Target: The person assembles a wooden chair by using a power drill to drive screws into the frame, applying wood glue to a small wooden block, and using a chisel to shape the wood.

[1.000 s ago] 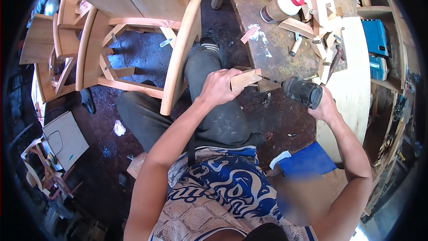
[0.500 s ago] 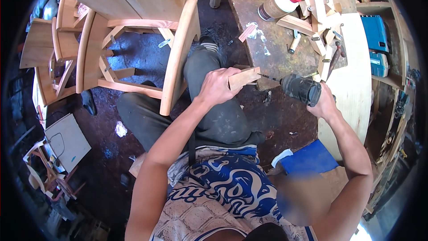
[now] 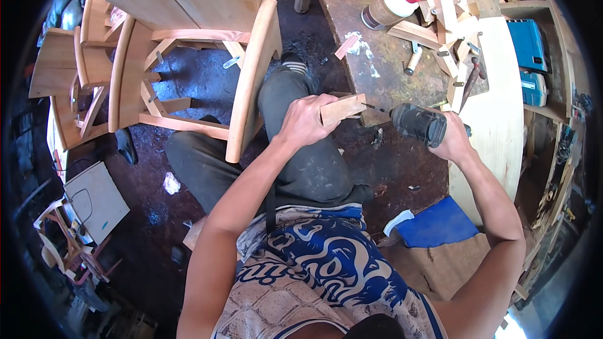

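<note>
My left hand (image 3: 306, 120) is closed around a small wooden block (image 3: 342, 108), held just past my knee beside the corner of the worktable. From the right, my right hand (image 3: 453, 139) grips a dark power drill (image 3: 419, 124) by its handle. The drill's thin bit (image 3: 375, 108) points left at the block and reaches its right end. Whether the tip has gone into the wood I cannot tell. A wooden chair frame (image 3: 251, 81), with small metal brackets at its corners, stands to the left of my legs.
On the worktable (image 3: 383, 81) are a glue bottle with a red cap (image 3: 389, 7), a heap of wood offcuts (image 3: 445, 9) and a clamp-like tool (image 3: 471, 85). A pale curved board (image 3: 502, 119) lies at the right, near blue cases (image 3: 526, 44) on a shelf. Blue material (image 3: 436, 223) lies below.
The drill and my right hand have moved slightly left, bringing the bit closer against the wooden block. My left hand has barely moved.
</note>
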Available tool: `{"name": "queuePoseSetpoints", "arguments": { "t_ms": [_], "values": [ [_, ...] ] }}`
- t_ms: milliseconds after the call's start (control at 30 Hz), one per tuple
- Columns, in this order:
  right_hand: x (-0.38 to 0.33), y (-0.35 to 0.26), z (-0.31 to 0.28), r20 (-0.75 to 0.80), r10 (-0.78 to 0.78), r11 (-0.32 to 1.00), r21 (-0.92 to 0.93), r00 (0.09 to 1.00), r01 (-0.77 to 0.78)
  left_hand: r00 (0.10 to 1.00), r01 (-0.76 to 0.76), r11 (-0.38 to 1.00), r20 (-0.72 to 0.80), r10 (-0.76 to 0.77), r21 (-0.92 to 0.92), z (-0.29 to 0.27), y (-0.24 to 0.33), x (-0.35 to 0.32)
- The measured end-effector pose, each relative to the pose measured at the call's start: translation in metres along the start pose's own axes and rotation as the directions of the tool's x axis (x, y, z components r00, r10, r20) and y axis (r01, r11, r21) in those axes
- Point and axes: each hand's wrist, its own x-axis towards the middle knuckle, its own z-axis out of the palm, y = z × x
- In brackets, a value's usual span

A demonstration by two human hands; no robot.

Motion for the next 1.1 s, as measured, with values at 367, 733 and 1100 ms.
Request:
{"name": "queuePoseSetpoints", "arguments": {
  "t_ms": [367, 733, 1100],
  "values": [
    [0.004, 0.008, 0.003, 0.014, -0.045, 0.998, -0.049, 0.999, 0.045, 1.0, 0.009, 1.0, 0.009, -0.009, -0.003, 0.001, 0.001, 0.001],
    [0.004, 0.015, 0.022, -0.073, -0.092, 0.992, -0.088, 0.993, 0.085, 1.0, 0.024, 1.0, 0.01, -0.025, 0.001, -0.001, 0.004, -0.001],
    [0.015, 0.015, 0.011, -0.049, -0.265, 0.958, -0.128, 0.963, 0.257, 0.999, 0.044, 0.999, 0.007, -0.044, -0.003, -0.003, 0.0, -0.002]
  ]
}}
